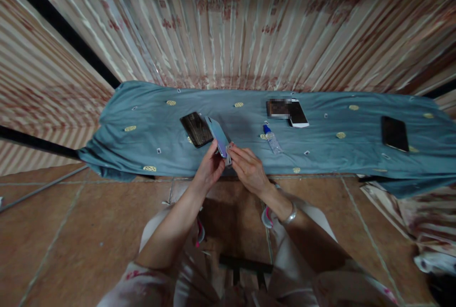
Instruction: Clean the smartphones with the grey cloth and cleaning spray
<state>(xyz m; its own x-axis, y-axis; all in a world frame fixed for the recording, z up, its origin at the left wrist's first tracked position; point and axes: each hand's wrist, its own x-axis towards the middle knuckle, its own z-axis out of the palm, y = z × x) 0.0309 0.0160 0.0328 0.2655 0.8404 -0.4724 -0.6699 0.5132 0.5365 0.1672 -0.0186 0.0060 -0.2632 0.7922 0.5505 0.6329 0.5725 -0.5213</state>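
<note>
At the left of the teal cloth [142, 121], a dark phone [196, 129] lies flat, its right edge partly hidden behind the light-blue phone [217, 137] that is held tilted above it. The left hand [210, 167] wraps its fingers round the lower end of that phone, thumb on the near side; the grip is closed on it, and the phone rises from the hand toward 11 o'clock. The right hand [247, 169] meets it at the same lower corner, fingertips pinched close on something small and grey there; what that small piece is cannot be made out, nor whether the fingers truly grip it or only press it. A bracelet [290, 214] sits on the right wrist.

At 2 o'clock from the hands a small bottle with a blue cap [272, 139] lies on its side, apart from them. Beyond it, a white-edged phone [297, 113] rests touching a blurred dark object [279, 108] whose face is unreadable. Far right, another black phone [394, 133] lies alone, well apart.

The cloth's near edge runs just under the hands; bare cloth lies open between the bottle and the far-right phone. The right end of the cloth and a heap of fabric [409, 202] below it are cut off by the frame.
</note>
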